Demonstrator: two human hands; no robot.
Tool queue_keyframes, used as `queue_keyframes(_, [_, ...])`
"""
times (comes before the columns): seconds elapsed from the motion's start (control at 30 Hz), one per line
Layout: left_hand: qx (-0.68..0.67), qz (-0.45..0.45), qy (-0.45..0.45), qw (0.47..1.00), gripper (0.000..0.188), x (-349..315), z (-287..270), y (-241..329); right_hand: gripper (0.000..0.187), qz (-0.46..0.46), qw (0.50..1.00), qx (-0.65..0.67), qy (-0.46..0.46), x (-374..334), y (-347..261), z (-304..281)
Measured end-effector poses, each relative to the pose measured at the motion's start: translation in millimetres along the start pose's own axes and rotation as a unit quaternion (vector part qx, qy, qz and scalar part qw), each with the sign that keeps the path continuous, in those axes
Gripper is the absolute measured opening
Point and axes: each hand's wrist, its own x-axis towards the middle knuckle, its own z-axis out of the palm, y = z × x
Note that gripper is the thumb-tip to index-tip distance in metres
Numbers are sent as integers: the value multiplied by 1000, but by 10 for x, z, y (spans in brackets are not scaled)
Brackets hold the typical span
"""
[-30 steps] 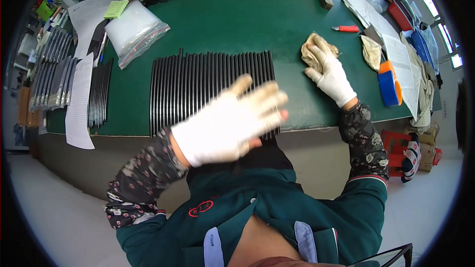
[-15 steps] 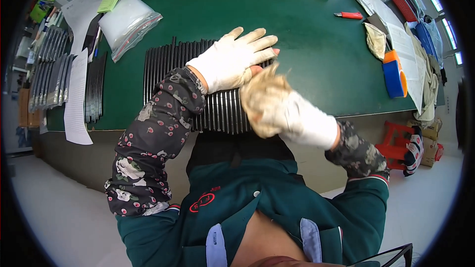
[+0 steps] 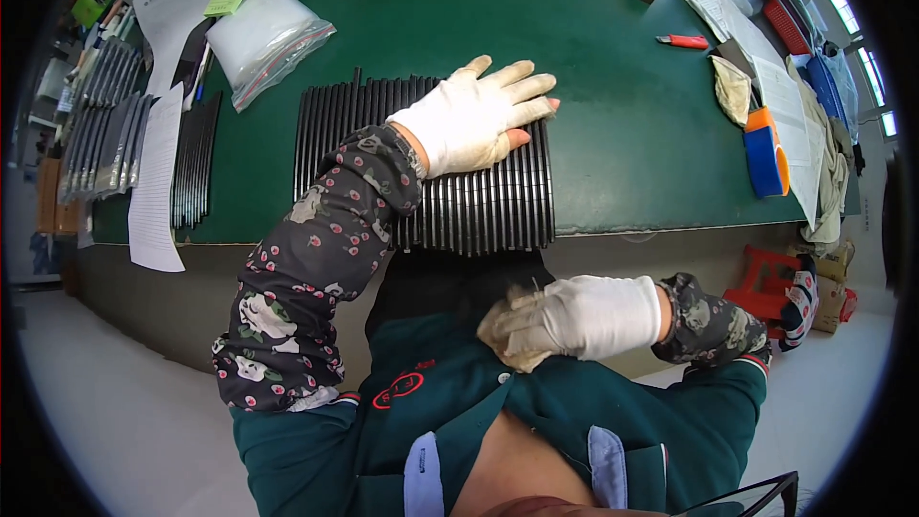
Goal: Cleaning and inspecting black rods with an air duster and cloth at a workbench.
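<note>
A row of thin black rods (image 3: 479,206) lies side by side at the green table's near edge, their near ends reaching the edge or slightly past it. My left hand (image 3: 474,120), in a white glove with bare fingertips, rests flat across the rods with its fingers spread to the right. In front of my shirt, off the table, my right hand (image 3: 593,316) is closed, also in a white glove. A crumpled beige rag (image 3: 503,330) bunches in its fingers; motion smears its edge.
Left of the rods are another bundle of dark rods (image 3: 194,163), a printed sheet (image 3: 158,191) and a clear bag (image 3: 268,38). At the right lie a red-handled cutter (image 3: 684,41), blue and orange tape rolls (image 3: 764,158) and a beige cloth (image 3: 730,89). A red stool (image 3: 756,278) stands below.
My right hand has drawn back from the rods toward my body with the rag, baring the right end of the row. My left hand stays on the rods; the whole view shifts slightly.
</note>
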Motion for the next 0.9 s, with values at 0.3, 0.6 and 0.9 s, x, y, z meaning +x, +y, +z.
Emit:
queue_keyframes(0.3, [17, 3, 35, 999, 52, -24, -101, -65, 21, -17, 973, -222, 64, 324, 186, -222])
queue_keyframes(0.6, [-24, 10, 23, 999, 51, -22, -54, 103, 31, 25, 812, -366, 454, -29, -44, -828])
queue_keyframes(0.9, [-7, 15, 0, 1000, 55, 37, -83, 46, 24, 150, 754, -526, 364, -216, 703, -852])
